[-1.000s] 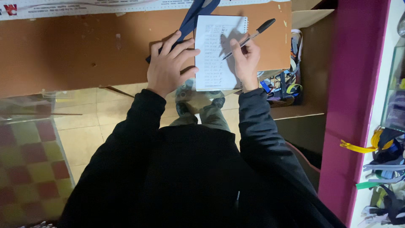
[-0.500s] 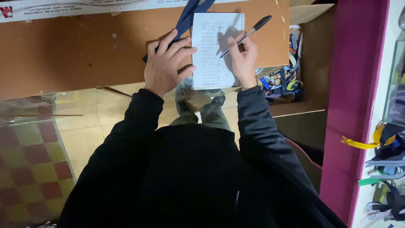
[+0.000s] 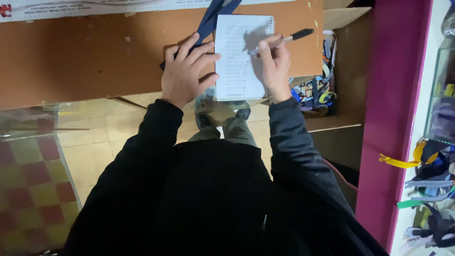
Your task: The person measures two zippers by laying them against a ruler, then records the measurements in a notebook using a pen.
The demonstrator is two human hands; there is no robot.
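Notepad lay flat near the front edge of the brown table, its spiral at the far end, and the left hand pressed down beside it, fingers spread, gripping nothing, lying across a dark blue strap. The right hand pinched a black pen and rested its heel on the pad's right margin. The risk, as I judged it: the pad sat close to the edge, only 1 hand steadied it, so a hard stroke could skid it off the table. The tabletop looked scuffed and spotted, with a white ruler strip along its far side. Pale floor tiles showed below, a box of tangled coloured straps stood right, then a magenta post.
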